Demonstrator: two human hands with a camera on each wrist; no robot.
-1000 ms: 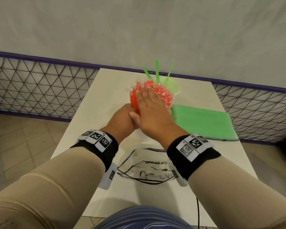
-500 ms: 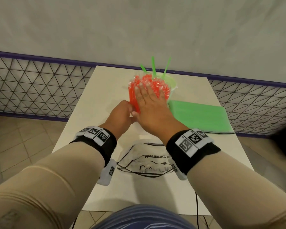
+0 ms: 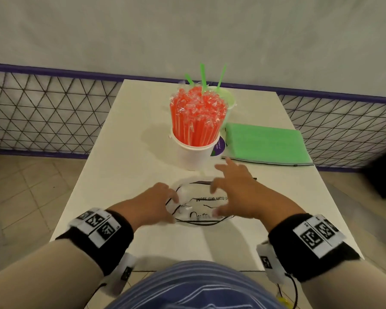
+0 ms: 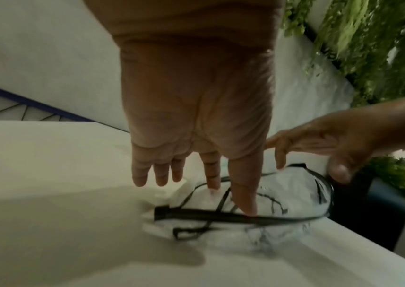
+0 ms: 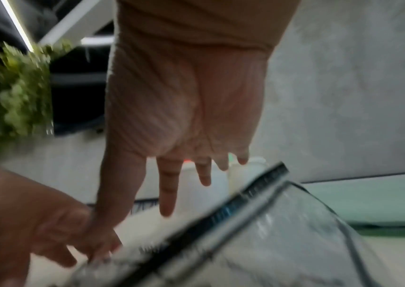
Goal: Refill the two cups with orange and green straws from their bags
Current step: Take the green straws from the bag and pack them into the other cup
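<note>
While both hands hover low over the near end of the white table (image 3: 143,121), the scene reads as follows.

White cup: the white cup (image 3: 193,153) stands upright mid-table, packed full of wrapped orange straws (image 3: 196,117) that rise well above its rim.

Green cup: the green cup (image 3: 226,99) stands just behind and right of the white one, partly hidden by it; only three green straws (image 3: 202,74) poke up from it, spread apart.

Green bag: the green bag (image 3: 265,143) lies flat to the right of the cups, filled with green straws, its zipper edge toward the person.

Clear bag: the clear bag (image 3: 201,204) lies flat and empty at the near end, black-trimmed with printed lettering, well short of the cups.

Left hand: the left hand (image 3: 153,204) is at the bag's left end, fingers straight and slightly spread; in the left wrist view the index finger and thumb tips (image 4: 245,202) touch the bag (image 4: 257,196) by its black zipper.

Right hand: the right hand (image 3: 236,190) is above the bag's right side, fingers spread and lightly bent, clamped on nothing; contact with the bag cannot be told.

Surroundings: a mesh fence (image 3: 47,112) with a purple rail runs behind the table.
</note>
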